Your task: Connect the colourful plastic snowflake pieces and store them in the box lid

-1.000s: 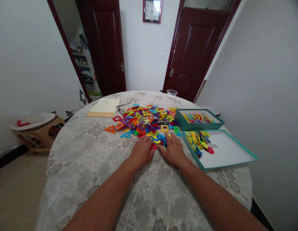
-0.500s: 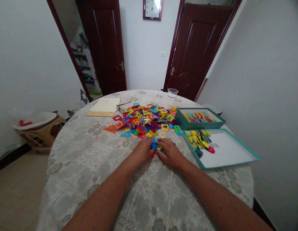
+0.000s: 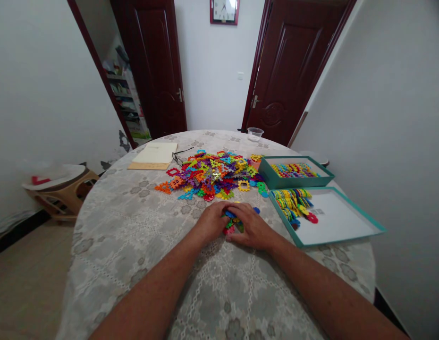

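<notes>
On a round table (image 3: 109,226) covered by a grey patterned cloth (image 3: 212,297), a person's left hand (image 3: 211,222) and right hand (image 3: 253,226) curve around a small cluster of pieces (image 3: 230,228), just in front of a bright, jumbled pile (image 3: 215,174). The hands partly hide the cluster, and whether either one pinches a piece cannot be told. To the right, a green box (image 3: 300,182) holds neat rows of colored pieces; nearer the person, a shallow tray (image 3: 343,217) carries more along its left side. Eyeglasses (image 3: 177,158) lie beside pale paper (image 3: 156,153) to the left, and a clear bowl (image 3: 255,134) stands near the far edge. Beyond, two dark red doors (image 3: 152,61) flank a white wall (image 3: 212,75) hung with a clock (image 3: 224,9). A brown stool (image 3: 69,194) stands at left on the tan floor (image 3: 28,274).
</notes>
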A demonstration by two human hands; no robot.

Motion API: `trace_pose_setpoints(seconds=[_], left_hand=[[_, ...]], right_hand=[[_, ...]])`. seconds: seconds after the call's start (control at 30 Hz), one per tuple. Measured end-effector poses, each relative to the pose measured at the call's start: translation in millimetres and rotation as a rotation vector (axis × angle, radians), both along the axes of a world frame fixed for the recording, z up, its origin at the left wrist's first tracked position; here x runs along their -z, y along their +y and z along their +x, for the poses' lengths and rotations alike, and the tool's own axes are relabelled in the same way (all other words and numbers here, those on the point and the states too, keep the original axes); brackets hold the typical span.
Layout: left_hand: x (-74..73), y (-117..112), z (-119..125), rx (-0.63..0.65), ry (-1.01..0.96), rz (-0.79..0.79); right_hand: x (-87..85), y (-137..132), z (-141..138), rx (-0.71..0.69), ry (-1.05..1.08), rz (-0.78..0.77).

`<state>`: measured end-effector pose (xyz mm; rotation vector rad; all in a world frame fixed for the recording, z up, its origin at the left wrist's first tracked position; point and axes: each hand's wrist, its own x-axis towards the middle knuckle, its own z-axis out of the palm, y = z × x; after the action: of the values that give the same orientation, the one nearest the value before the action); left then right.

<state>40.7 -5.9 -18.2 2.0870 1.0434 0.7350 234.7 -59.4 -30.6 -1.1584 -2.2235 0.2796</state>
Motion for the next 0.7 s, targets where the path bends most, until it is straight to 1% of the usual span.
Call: trace_pose_setpoints(seconds=[0.1,0.2,0.33,0.47,0.7], left_hand=[[-3.4,1.0,-1.3,-0.035,0.020,-0.023],[-10.0,2.6,-4.9,-0.073,0.056,-0.043],[-16.1,4.4,-9.5,-0.139,0.067,-0.032],[-13.7,4.7,-10.5,-0.197,0.077,-0.008],[-6.3,7.6,-11.8,-0.216,0.081,-0.004]], right_hand=[[3.1,1.2,-2.3,0.014,-0.009,0.017],[6.7,3.7,-5.3,0.067,0.006,0.044],[8.9,6.0,-7.6,0.102,-0.004,0.060],[9.6,7.6,-7.0,0.106,-0.009,0.048],[11.3,11.3,-6.5,0.123,-0.002,0.041]])
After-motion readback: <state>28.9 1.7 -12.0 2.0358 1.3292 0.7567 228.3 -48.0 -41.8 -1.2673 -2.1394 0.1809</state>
